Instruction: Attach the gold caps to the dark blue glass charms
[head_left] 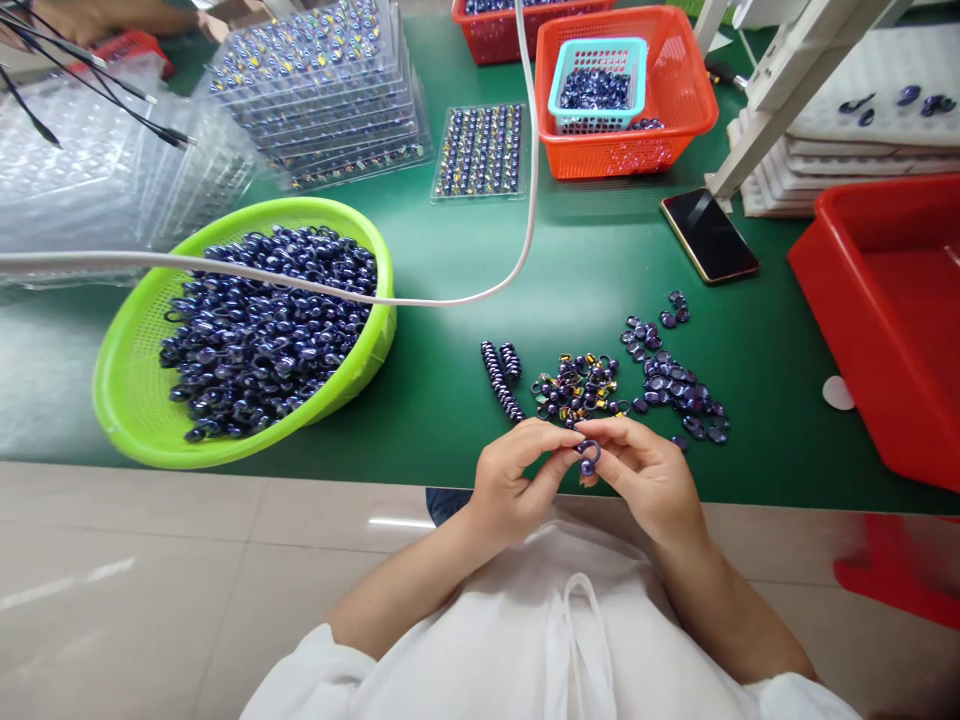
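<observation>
Close to the table's front edge, my left hand and my right hand meet, thumbs and forefingers pinched. Between them they grip a small glossy dark-blue ring-shaped part with a ball end; the fingertips partly cover it. Just beyond the fingers lies a loose heap of similar dark-blue parts with gold-coloured bits. Flat oval dark-blue pieces are scattered to the right of that heap. Left of it, two short rows of dark-blue pieces lie stacked side by side.
A green basket full of dark-blue parts stands left, crossed by a white cable. Filled clear trays, one single tray and an orange basket stand behind. Right are a phone and a red bin.
</observation>
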